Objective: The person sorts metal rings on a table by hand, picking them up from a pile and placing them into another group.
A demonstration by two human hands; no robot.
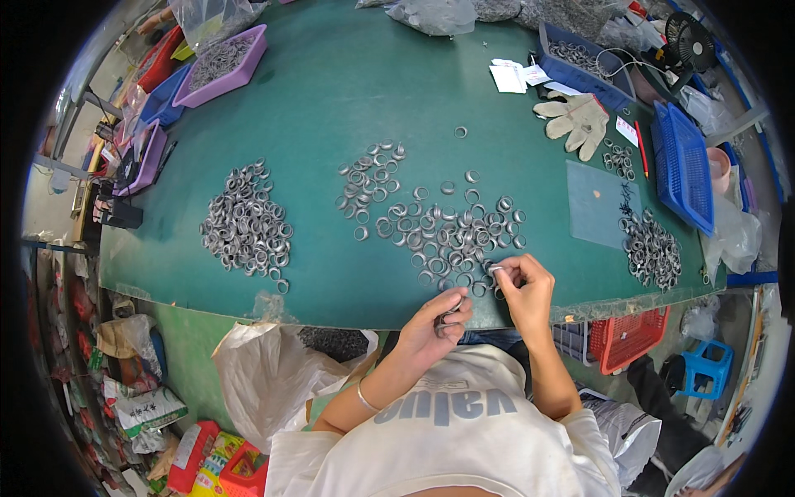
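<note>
My left hand (439, 321) is curled round a few grey metal rings at the table's near edge. A little to its right, my right hand (525, 282) pinches a metal ring (494, 269) between thumb and fingertips. Just beyond both hands spreads a loose pile of metal rings (455, 236) in the middle of the green table (331, 290). A smaller cluster of rings (368, 176) adjoins it at the far left. Farther left lies a dense heap of rings (246, 219), and another heap (652, 248) sits on the right.
A clear plastic sheet (595, 203), a work glove (578, 124) and a red pencil (642, 149) lie at the right, beside a blue basket (683, 170). Ring-filled bins, one pink (248, 70) and one blue (609, 87), stand at the back. A white sack (265, 373) hangs below the near edge.
</note>
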